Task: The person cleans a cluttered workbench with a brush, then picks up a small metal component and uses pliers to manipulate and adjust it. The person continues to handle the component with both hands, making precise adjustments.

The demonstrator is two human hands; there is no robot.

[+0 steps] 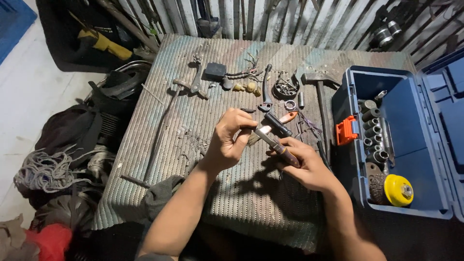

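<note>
Hands working a tool above a ribbed metal surface [232,208].

The right hand [309,166] kept a clenched grip on a dark-handled tool [278,145], held over the surface's middle. The left hand [229,140] pinched the tool's upper end, fingers closed. A hammer [320,101] lay near; an open blue toolbox [411,140] of sockets stood to the right.

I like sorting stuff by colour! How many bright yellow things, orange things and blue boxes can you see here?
Yellow: 2 — the disc on the wire brush in the box, and the yellow piece on the floor
Orange: 2 — the latch on the box, and the orange handle above the right hand
Blue boxes: 1 — the toolbox
Total: 5
</note>
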